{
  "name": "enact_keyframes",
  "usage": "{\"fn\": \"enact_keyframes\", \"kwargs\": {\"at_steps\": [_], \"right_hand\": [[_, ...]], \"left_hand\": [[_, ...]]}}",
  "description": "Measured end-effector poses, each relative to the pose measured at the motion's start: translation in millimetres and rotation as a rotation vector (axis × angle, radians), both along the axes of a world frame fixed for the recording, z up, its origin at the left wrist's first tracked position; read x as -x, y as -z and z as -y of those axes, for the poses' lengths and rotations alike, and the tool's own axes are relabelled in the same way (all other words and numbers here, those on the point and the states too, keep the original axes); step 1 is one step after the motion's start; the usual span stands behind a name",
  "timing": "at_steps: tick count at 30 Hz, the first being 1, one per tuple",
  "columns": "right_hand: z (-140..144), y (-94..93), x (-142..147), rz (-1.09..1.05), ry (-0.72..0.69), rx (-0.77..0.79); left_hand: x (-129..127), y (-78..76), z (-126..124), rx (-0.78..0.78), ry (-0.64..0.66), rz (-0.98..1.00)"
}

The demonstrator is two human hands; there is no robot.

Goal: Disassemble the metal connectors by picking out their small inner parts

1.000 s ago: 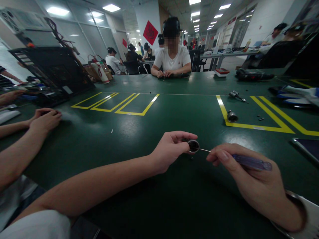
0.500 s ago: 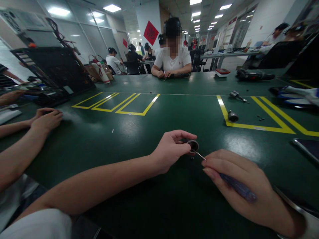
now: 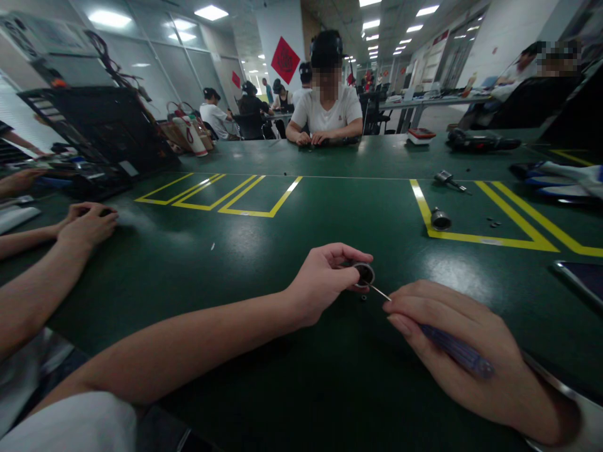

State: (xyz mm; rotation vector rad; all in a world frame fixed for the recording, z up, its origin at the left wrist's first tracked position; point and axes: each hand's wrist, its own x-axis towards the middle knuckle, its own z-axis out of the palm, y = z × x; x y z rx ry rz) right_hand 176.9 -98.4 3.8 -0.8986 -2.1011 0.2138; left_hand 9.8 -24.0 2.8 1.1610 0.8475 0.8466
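Note:
My left hand (image 3: 325, 279) is closed around a small round metal housing (image 3: 365, 284), its hollow mouth turned towards my right. Between the fingers and thumb of my right hand (image 3: 452, 345) is a screwdriver (image 3: 455, 349) with a translucent purplish handle. Its thin shaft points up and left, and the tip reaches the rim or inside of the housing; which of the two I cannot tell. Just below the housing, a tiny dark ring-like part (image 3: 363, 298) lies on the green table (image 3: 264, 376).
Inside yellow tape at the right lie a metal cup-shaped part (image 3: 440, 219), a metal part with a shaft (image 3: 450, 181) and several small bits (image 3: 493, 223). A phone-like device (image 3: 581, 282) rests at the right edge. A neighbour's hands (image 3: 89, 223) are at the left; another person sits opposite.
My right hand has shifted slightly to the right with the screwdriver, drawing its tip a little outward. The housing in my left hand is tilted slightly differently, showing more of its opening.

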Motion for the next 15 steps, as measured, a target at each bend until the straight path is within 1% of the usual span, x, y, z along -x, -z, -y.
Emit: {"fn": "enact_keyframes", "kwargs": {"at_steps": [10,15], "right_hand": [[0.0,0.0,0.0,-0.014,0.003,0.019],[-1.4,-1.0,1.2,0.004,0.016,0.029]], "left_hand": [[-0.9,0.8,0.1,-0.009,-0.033,0.007],[0.3,1.6,-0.1,-0.015,-0.008,0.013]]}}
